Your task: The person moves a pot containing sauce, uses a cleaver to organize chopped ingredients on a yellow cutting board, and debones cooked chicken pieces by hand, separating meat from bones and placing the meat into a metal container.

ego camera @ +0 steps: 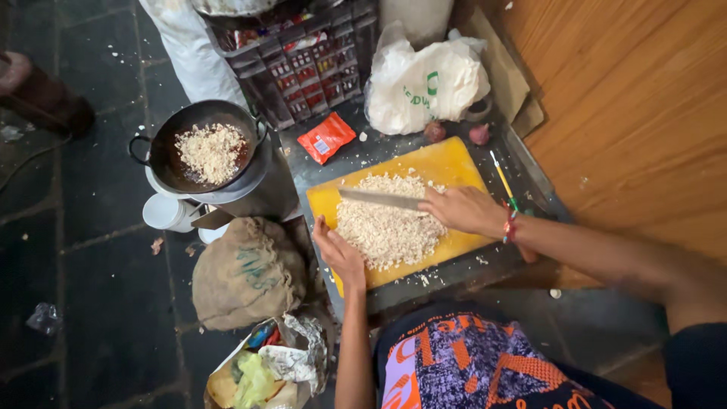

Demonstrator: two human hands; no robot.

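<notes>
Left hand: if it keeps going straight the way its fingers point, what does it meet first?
The left hand rests at the near-left edge of the yellow cutting board, fingers pointing up-left along it. Straight on, it would probably pass the chopped pile and reach the knife tip first, though depth is unclear.

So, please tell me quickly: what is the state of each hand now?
Left hand: open, holding nothing, resting at the edge of the yellow cutting board beside the chopped pile.
Right hand: closed on the knife.
</notes>
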